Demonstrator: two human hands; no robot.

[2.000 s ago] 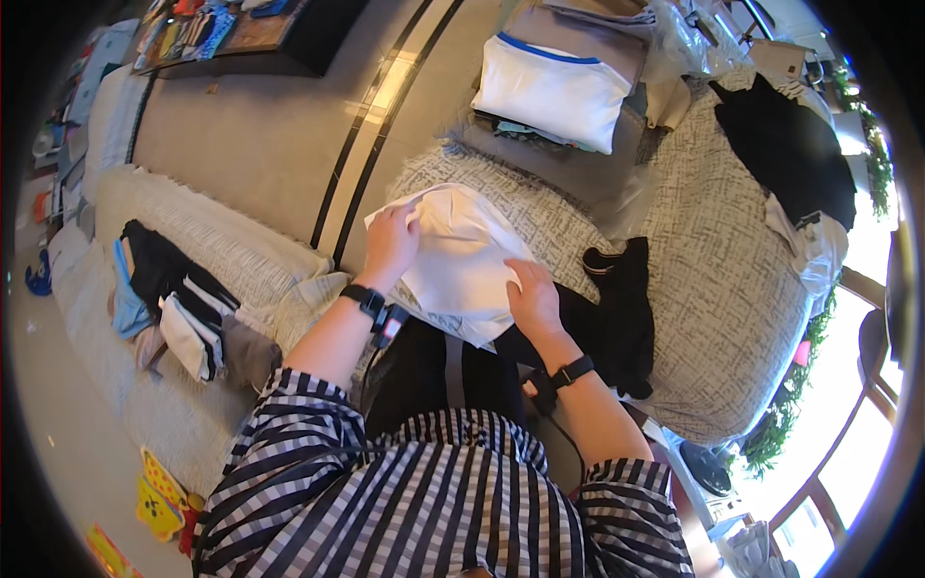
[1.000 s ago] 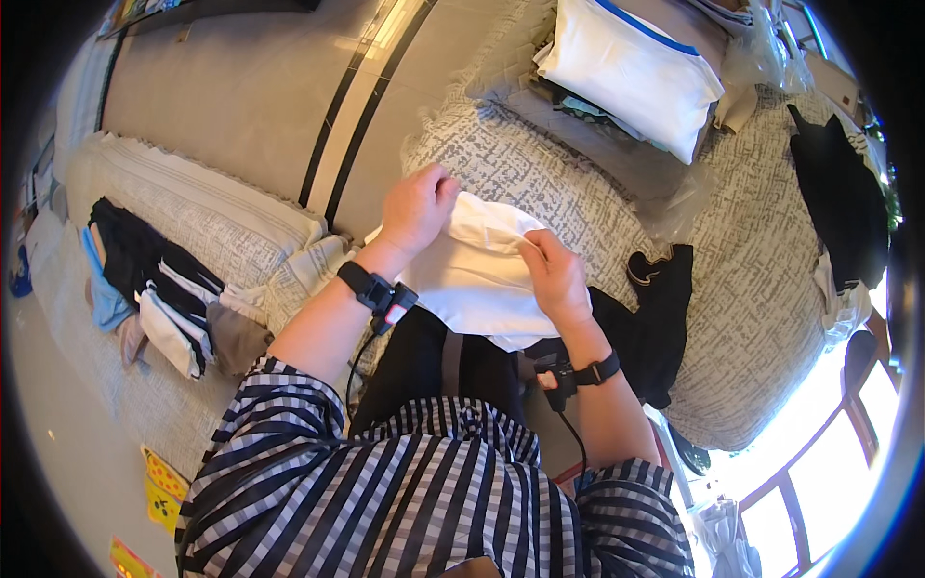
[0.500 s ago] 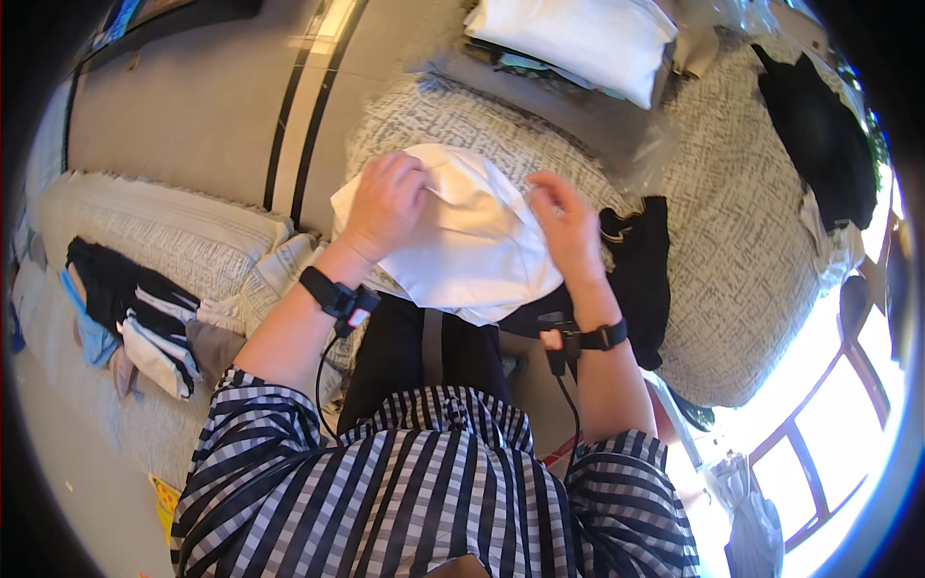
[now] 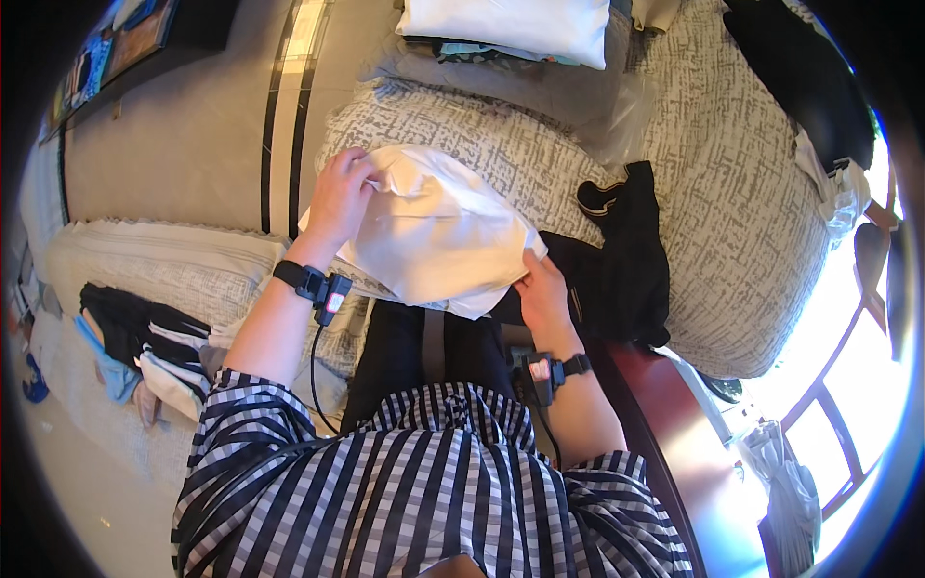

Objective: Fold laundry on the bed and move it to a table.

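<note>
A white cloth garment [image 4: 434, 231] is spread between my two hands, above my lap and the edge of the patterned sofa; its exact kind does not show. My left hand [image 4: 339, 197] is closed on its upper left edge, with the fabric bunched a little by the fingertips. At the garment's right corner, my right hand [image 4: 542, 294] pinches the edge between thumb and fingers. Just right of that hand lies a black garment [image 4: 626, 260] with a thin light trim at its neck.
Patterned sofa covers [image 4: 723, 193] surround the spot. A folded white stack [image 4: 506, 27] lies on a grey cushion [image 4: 540, 101] ahead. At left, several folded clothes [image 4: 145, 332] rest on another covered seat. Black clothing [image 4: 805, 82] hangs over the far right side. A dark red surface [image 4: 665, 405] shows at right.
My right hand was raised off the cloth with its fingers apart; it has come down and gripped the right corner. My left hand shifted left, and the white garment is stretched wider.
</note>
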